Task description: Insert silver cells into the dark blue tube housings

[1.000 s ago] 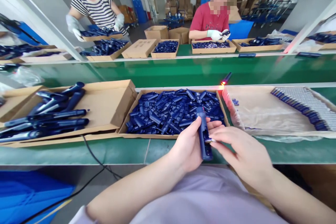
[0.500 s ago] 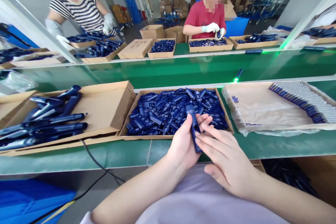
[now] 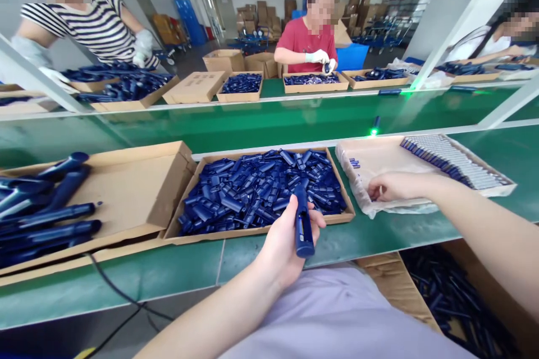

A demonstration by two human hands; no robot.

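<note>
My left hand (image 3: 280, 244) is wrapped round a dark blue tubular plastic housing (image 3: 304, 227), its long open slot facing up and its rounded end toward me. In the near left corner of a plastic-lined tray (image 3: 379, 160), my right hand (image 3: 391, 186) has its fingers pinched low against the liner; what they hold is hidden. Neat rows of silver cylinders with dark blue parts along their edge (image 3: 463, 165) fill the tray's far right side. Just beyond the left hand, a cardboard box holds a heap of small blue plastic pieces (image 3: 252, 190).
Larger blue housings (image 3: 54, 207) lie in a cardboard box at left. A lit piece (image 3: 375, 125) glows green on the green belt (image 3: 252, 129). Gloved co-workers sit across the line. Below the bench at right, a carton holds more blue parts (image 3: 458, 297); a black cable (image 3: 113, 286) hangs at left.
My right hand has left the housing and moved right into the lined tray. The left hand still holds the housing, now tilted with its slot in plain sight. The view has shifted right.
</note>
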